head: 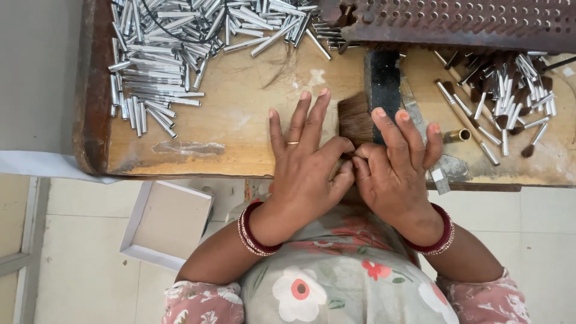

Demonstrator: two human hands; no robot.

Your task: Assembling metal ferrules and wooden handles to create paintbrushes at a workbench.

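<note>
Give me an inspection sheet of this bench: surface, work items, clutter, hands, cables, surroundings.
Surface: worn wooden bench, stained and scratched.
Work items: brown hair tuft lying against a black block; finished small brushes heaped at right.
Clutter: pile of silver tubes at left; one brass tube; perforated rusty plate at the top.
Hands: left hand and right hand meet at the tuft's base, fingertips pinching; what they pinch is hidden.
Cables: thin dark wire across the tubes.
Surroundings: tiled floor; white tray below.
</note>
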